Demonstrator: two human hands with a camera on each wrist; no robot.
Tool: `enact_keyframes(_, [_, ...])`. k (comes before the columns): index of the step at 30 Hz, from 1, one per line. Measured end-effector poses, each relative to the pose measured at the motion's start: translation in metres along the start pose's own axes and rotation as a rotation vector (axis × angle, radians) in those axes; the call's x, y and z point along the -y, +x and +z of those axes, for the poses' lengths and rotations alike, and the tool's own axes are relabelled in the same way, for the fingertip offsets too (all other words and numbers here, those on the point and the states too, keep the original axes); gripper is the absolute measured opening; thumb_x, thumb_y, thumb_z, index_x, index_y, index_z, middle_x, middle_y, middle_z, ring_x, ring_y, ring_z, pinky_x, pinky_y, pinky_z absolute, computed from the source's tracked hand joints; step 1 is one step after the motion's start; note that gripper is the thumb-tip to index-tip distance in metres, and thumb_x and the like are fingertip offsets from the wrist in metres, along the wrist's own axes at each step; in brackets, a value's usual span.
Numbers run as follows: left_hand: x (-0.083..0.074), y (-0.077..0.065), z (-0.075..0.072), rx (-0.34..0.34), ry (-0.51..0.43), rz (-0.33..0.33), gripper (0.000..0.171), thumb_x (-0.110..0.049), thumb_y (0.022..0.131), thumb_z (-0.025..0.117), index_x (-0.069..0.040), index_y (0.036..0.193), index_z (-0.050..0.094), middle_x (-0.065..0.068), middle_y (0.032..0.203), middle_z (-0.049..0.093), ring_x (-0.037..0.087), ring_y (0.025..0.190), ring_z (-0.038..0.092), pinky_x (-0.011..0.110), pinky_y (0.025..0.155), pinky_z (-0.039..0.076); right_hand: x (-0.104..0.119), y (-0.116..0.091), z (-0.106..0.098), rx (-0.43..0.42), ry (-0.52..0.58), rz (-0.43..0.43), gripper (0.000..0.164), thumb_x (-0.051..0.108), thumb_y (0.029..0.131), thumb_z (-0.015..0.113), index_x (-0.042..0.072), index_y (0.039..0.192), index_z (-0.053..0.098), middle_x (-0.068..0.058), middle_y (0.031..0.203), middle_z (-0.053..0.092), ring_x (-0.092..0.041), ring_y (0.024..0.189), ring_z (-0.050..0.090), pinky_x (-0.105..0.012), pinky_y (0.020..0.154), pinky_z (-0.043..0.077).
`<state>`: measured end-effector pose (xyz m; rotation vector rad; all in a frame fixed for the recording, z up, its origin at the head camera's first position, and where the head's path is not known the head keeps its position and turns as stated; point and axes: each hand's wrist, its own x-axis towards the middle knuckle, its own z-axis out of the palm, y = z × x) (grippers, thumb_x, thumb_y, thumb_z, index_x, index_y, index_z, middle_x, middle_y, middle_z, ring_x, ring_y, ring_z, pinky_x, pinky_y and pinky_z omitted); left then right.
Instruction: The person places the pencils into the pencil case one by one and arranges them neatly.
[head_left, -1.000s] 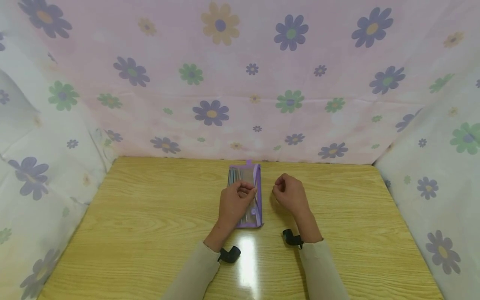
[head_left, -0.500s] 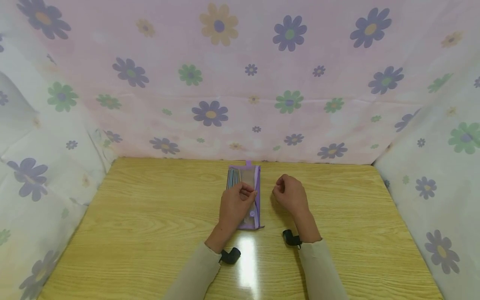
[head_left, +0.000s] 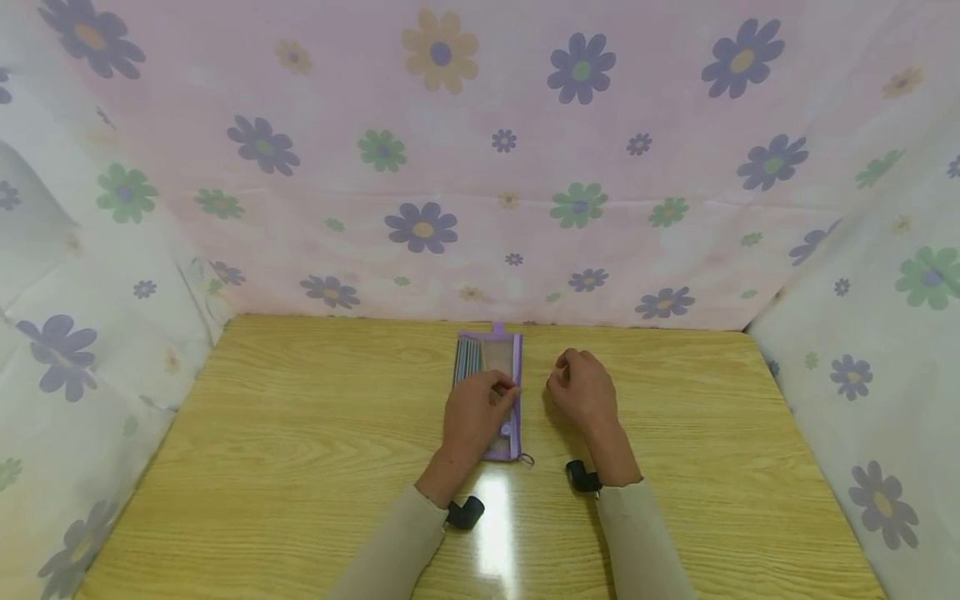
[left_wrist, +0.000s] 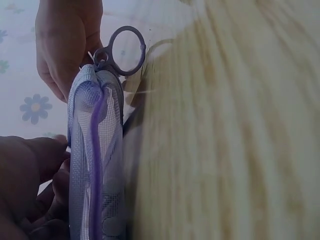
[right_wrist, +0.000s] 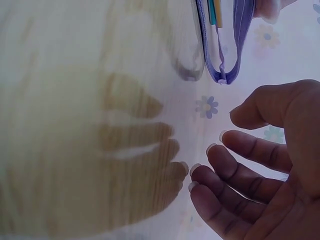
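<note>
A see-through mesh pencil case [head_left: 497, 353] with purple edging lies on the table with its long zip side facing right. Several pencils [head_left: 467, 360] show through its left part. My left hand [head_left: 472, 412] reaches across the case and pinches its purple right edge between thumb and forefinger. The right wrist view shows the two purple zip bands [right_wrist: 242, 30] parted, with pencil ends between them. My right hand [head_left: 587, 387] hovers just right of the case, fingers loosely bent and holding nothing; in its wrist view, the fingertips [right_wrist: 217, 150] are apart from the case.
A ring pull [left_wrist: 142, 52] sticks out at the case's near right corner. The wood-grain table [head_left: 315, 417] is backed by a pink flowered cloth [head_left: 480, 167], with white flowered cloth at both sides. Black wrist cameras [head_left: 467, 512] sit by both sleeves.
My left hand has slid a little toward me along the case's edge, uncovering more of the pencils. The ring pull now shows at the near corner. My right hand has hardly moved.
</note>
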<state>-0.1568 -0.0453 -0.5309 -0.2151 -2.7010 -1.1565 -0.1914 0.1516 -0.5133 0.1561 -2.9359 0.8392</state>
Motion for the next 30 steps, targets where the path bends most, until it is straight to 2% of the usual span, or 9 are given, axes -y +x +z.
enact_keyframes(4, [-0.002,-0.001,-0.001,-0.006,0.074,0.042,0.012,-0.029,0.096,0.082,-0.018,0.099,0.081,-0.007,0.087,0.071,0.005,0.068,0.059,0.021,0.059,0.050,0.000,0.000,0.000,-0.011,-0.005,-0.003,0.024,0.014,0.095,0.065,-0.001,0.113,0.071,-0.017,0.105,0.068,-0.034,0.089,0.065,-0.049,0.077,0.059])
enact_keyframes(10, [-0.001,-0.002,-0.004,-0.011,0.120,0.050,0.021,-0.031,0.091,0.087,-0.016,0.103,0.080,-0.004,0.093,0.071,0.011,0.078,0.066,0.028,0.067,0.057,-0.002,-0.001,0.002,-0.082,-0.017,-0.052,0.025,0.012,0.092,0.068,-0.003,0.113,0.071,-0.020,0.107,0.067,-0.040,0.099,0.064,-0.052,0.081,0.058])
enact_keyframes(15, [0.004,-0.001,-0.008,-0.013,0.141,0.037,0.034,-0.037,0.087,0.090,-0.015,0.109,0.077,-0.002,0.098,0.069,0.016,0.083,0.068,0.033,0.070,0.059,-0.004,0.000,0.003,-0.118,-0.037,-0.078,0.039,0.014,0.092,0.072,-0.003,0.127,0.066,-0.026,0.124,0.062,-0.047,0.113,0.059,-0.057,0.090,0.056])
enact_keyframes(19, [0.009,0.000,-0.011,-0.031,0.172,0.082,0.043,-0.041,0.084,0.092,-0.012,0.111,0.076,0.001,0.098,0.065,0.019,0.087,0.064,0.036,0.075,0.057,-0.008,0.001,0.002,-0.121,-0.056,-0.084,0.054,0.020,0.095,0.074,-0.001,0.142,0.059,-0.028,0.140,0.056,-0.050,0.130,0.052,-0.064,0.103,0.051])
enact_keyframes(24, [0.015,0.006,-0.020,-0.082,0.198,0.134,0.058,-0.052,0.083,0.090,-0.009,0.118,0.076,0.006,0.108,0.064,0.027,0.096,0.061,0.046,0.083,0.056,-0.015,0.001,0.002,-0.121,-0.102,-0.103,0.068,0.032,0.096,0.078,0.001,0.151,0.053,-0.027,0.155,0.047,-0.050,0.146,0.040,-0.066,0.120,0.035])
enact_keyframes(30, [0.024,0.015,-0.040,-0.113,0.225,0.129,0.059,-0.057,0.092,0.079,-0.010,0.127,0.075,0.011,0.128,0.066,0.037,0.119,0.061,0.060,0.093,0.053,-0.021,0.001,0.001,-0.120,-0.118,-0.088,0.072,0.041,0.100,0.073,0.005,0.156,0.048,-0.027,0.161,0.041,-0.053,0.151,0.031,-0.070,0.123,0.028])
